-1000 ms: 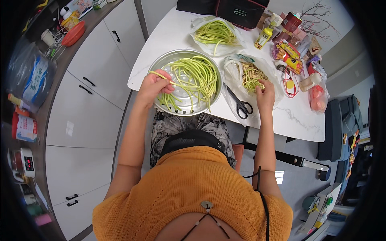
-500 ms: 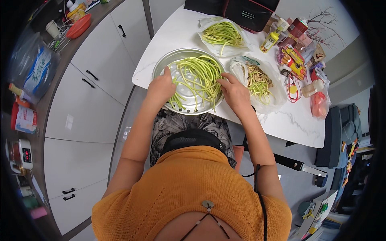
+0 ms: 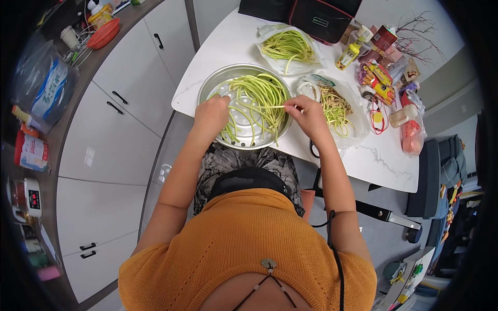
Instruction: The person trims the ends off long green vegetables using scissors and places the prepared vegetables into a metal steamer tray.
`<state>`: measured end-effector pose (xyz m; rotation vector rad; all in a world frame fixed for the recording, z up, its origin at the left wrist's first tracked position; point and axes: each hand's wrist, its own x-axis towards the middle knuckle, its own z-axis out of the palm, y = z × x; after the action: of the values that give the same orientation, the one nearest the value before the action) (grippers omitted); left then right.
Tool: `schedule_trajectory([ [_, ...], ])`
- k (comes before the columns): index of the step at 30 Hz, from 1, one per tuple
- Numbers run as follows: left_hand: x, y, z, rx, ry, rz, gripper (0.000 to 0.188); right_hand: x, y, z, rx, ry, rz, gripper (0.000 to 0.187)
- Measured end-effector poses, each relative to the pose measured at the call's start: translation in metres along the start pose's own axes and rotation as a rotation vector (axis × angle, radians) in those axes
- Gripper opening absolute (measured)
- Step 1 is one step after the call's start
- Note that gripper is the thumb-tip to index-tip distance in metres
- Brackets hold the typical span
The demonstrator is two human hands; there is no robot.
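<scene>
A round silver metal pan with holes in its base [image 3: 207, 83] stands at the table's near edge, holding a heap of long green garlic scapes [image 3: 262, 96]. Over the pan's left side my left hand [image 3: 211, 115] is closed around a garlic scape, its fingers partly hidden from above. My right hand [image 3: 307, 115], at the pan's right rim, pinches the pale end of a scape between thumb and fingertips. That stem stretches across the heap toward the left hand. Right of the pan lies an open plastic bag [image 3: 358, 116] with pale, brownish trimmings and short green pieces.
Behind the pan, another plastic bag [image 3: 264, 33] holds more scapes. A yellow bottle [image 3: 348, 54], snack packets [image 3: 381, 80] and a bag of red fruit [image 3: 412, 137] crowd the table's right side. A black box [image 3: 324, 20] stands at the back; white cabinets [image 3: 111, 135] run along the left.
My left hand has closed and turned inward over the pan. My right hand has drawn slightly right and down, and a scape now shows stretched out from its fingertips.
</scene>
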<state>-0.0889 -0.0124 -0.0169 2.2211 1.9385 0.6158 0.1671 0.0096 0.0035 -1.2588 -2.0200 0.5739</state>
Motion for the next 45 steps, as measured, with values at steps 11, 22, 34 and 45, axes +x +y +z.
schedule_trajectory([
  [11, -0.012, 0.053, -0.006, -0.423, 0.265, 0.352, 0.027, -0.030, -0.017, -0.019, 0.567, 0.000, 0.213, 0.012],
  [22, -0.019, 0.074, -0.032, -0.462, 0.225, 0.374, 0.022, -0.049, -0.033, -0.038, 0.803, -0.096, 0.126, 0.013],
  [34, -0.025, 0.087, -0.038, -0.433, -0.195, 0.305, 0.021, -0.052, -0.052, -0.043, 0.970, -0.364, 0.117, 0.048],
  [45, -0.031, 0.091, -0.033, -0.577, -0.263, 0.316, 0.026, -0.051, -0.035, -0.031, 0.905, -0.100, 0.037, 0.021],
])
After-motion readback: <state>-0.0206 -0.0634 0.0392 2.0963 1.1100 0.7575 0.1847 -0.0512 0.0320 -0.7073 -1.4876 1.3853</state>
